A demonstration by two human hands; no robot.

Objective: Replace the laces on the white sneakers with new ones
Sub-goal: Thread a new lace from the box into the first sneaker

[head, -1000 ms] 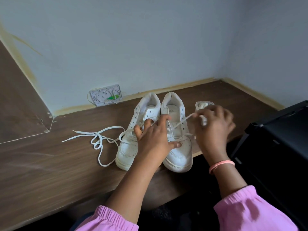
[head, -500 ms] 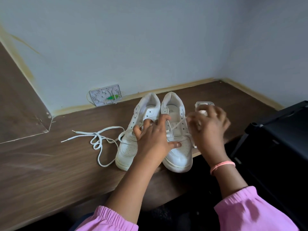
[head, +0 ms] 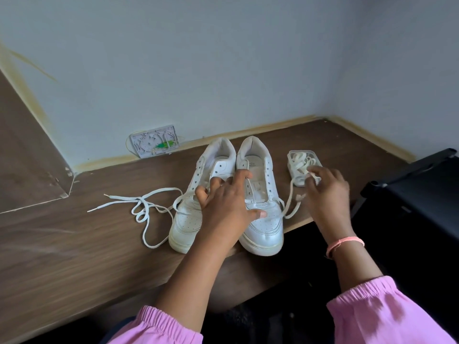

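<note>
White leather sneakers, one pair, side by side and touching on a brown wood-grain desk (head: 74, 256), toes toward the person at the near edge, heels toward the pale wall. Left sneaker (head: 196, 194): eyelets bare; a loose white lace (head: 146, 209) trails from its side and lies tangled on the desk to the left. Right sneaker (head: 260, 194): a lace (head: 289, 207) passes through its lowest eyelets and loops off its right side. Left hand (head: 226, 207): laid over both sneakers, fingers spread and fairly straight, thumb on the right toe box. Right hand (head: 327, 194): apart from the left, just right of the pair, fingertips pinching the lace end. Small clear container (head: 313, 155): holds coiled white laces, behind the right hand. Pink sleeves, pink wristband on the right wrist. Black object at far right. White wall plate (head: 154, 141) at the desk's back edge
</note>
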